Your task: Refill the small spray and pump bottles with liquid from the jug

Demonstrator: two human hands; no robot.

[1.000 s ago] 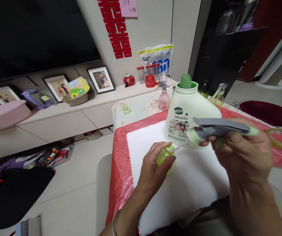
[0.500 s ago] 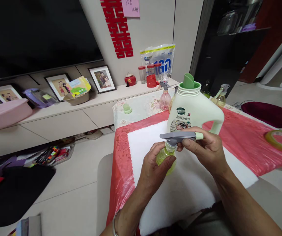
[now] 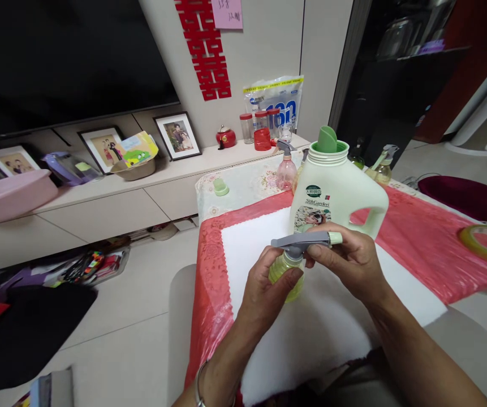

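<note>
My left hand [image 3: 268,288] is wrapped round a small yellow-green spray bottle [image 3: 296,291], held upright over the white cloth [image 3: 243,249]. A grey trigger spray head [image 3: 296,243] with a pale green nozzle sits at the bottle's neck. My right hand [image 3: 353,254] grips that spray head, thumb in front and fingers behind, the nozzle end towards the right. Right behind my hands stands a large pale green detergent jug [image 3: 336,186], uncapped, with a green spout in its mouth. Its lower part is hidden by my hands.
A pink spray bottle [image 3: 286,172] stands left of the jug, and a pale green cap [image 3: 220,187] lies on the flowered tablecloth. A yellow tape roll [image 3: 472,244] rests on red plastic [image 3: 430,237] at right. Framed photos [image 3: 178,137] line the cabinet behind.
The spray head has turned slightly on the bottle and shifted left and a little down, my right hand moving with it. My left hand still holds the bottle in place.
</note>
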